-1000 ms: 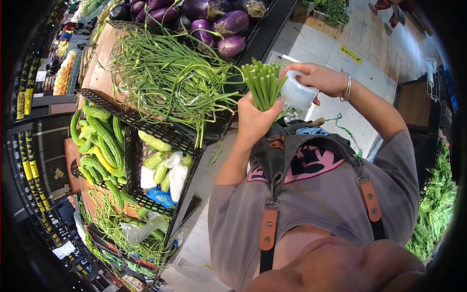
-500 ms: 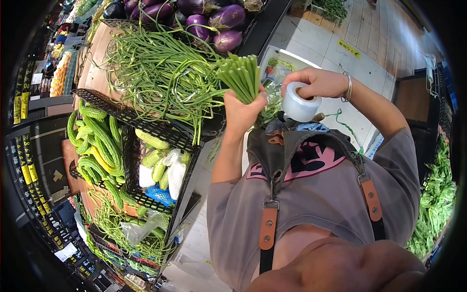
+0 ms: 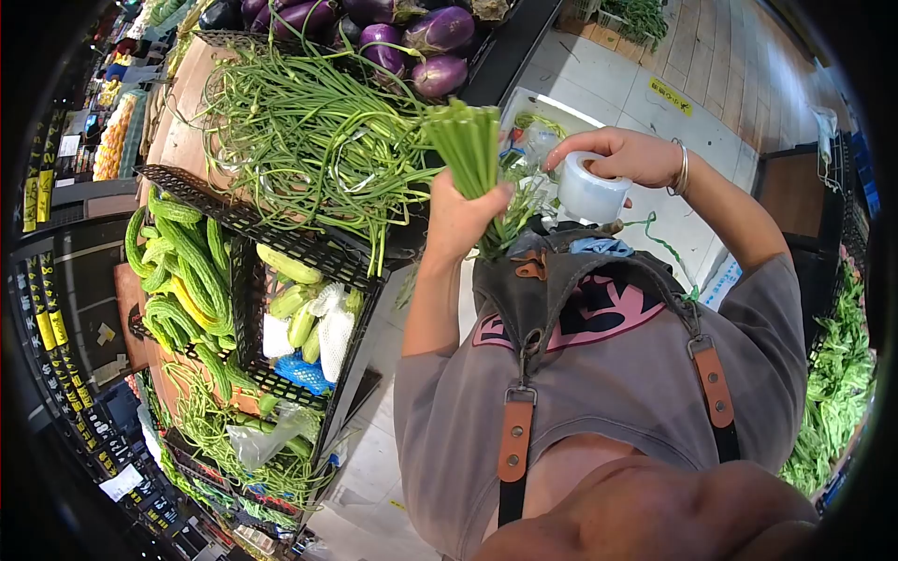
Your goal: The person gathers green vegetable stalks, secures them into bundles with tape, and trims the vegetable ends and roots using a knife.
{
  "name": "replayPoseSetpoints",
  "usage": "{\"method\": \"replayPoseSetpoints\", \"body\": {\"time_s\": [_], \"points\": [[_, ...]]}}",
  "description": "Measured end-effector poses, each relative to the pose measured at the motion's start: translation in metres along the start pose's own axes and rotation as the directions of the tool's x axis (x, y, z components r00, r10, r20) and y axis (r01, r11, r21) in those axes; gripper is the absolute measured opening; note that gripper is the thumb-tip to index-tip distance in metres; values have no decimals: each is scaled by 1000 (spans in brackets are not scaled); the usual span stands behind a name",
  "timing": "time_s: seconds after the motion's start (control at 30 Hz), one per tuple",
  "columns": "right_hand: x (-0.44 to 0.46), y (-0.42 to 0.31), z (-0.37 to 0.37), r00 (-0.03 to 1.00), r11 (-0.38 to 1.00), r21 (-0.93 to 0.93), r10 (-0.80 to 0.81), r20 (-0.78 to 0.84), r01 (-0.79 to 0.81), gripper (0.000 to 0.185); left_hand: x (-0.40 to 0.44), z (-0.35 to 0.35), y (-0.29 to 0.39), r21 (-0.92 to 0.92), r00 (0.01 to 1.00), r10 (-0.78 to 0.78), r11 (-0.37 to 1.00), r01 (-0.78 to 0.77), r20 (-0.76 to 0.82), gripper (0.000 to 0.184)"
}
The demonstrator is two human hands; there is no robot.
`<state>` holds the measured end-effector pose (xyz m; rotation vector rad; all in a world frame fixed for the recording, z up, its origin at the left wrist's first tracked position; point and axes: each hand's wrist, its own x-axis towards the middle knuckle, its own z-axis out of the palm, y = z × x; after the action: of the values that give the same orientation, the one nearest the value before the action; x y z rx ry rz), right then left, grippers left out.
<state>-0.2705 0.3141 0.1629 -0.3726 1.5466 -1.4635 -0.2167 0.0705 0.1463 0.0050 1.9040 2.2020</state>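
At the left, gourds lay beside a crate that held squashes. Above them, as the view showed it, long scapes spread in a loose tangle, with eggplants past them.

The left hand held the bunch upright near the scapes, its grip closed round the stems, with the thumb across them. The cut ends stood above the fist; leafy ends hung below it, close to the apron. If that grip slackened, single stems could have slid down and left the ends uneven; squeezed too hard, they could have bruised or split. Had the bunch swung left, its tips might have caught in the scapes.

Between the hands, partly hidden, a tub showed plastic and greens. The right hand, with bangles at its wrist, pinched the roll at its top edge, with fingertips at the core. The roll was just apart from the bunch. So small a hold might have let it tip or drop if pulled sideways. Its loose end could not be made out. Green string hung near the roll and might have snagged on it.
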Motion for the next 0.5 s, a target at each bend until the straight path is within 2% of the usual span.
{"method": "replayPoseSetpoints", "body": {"time_s": [0.03,0.07,0.1,0.17,0.2,0.27,0.3,0.4,0.47,0.5], "points": [[-2,-6,0,998,998,3,63,21,-63,45,-3,1,2,-16,997,-39,999,40,71,40],[-3,-9,0,991,992,2,124,43,-124,45,-1,2,-2,46,990,-91,995,87,105,42],[-1,-9,1,991,992,0,126,46,-126,45,1,4,-3,44,991,-90,995,86,101,42],[2,-6,4,999,978,-204,-33,-10,30,44,6,13,-1,105,975,-124,989,105,185,42],[3,-4,3,999,978,-205,-33,-9,30,44,10,15,-6,120,977,-68,992,45,201,37],[4,-1,1,1000,946,-324,-8,14,13,42,17,19,-12,154,973,-65,988,32,219,30],[3,-1,4,1000,946,-323,-11,13,15,42,20,19,-13,187,969,-63,982,17,239,23],[0,5,8,997,947,-320,-59,-53,39,44,27,20,-13,235,967,-121,970,68,222,21],[1,20,1,994,987,-133,-100,-50,93,39,31,17,-14,296,964,-133,953,62,228,25],[1,25,1,993,986,-134,-108,-56,100,39,33,16,-16,351,962,-147,934,60,229,30]]}}
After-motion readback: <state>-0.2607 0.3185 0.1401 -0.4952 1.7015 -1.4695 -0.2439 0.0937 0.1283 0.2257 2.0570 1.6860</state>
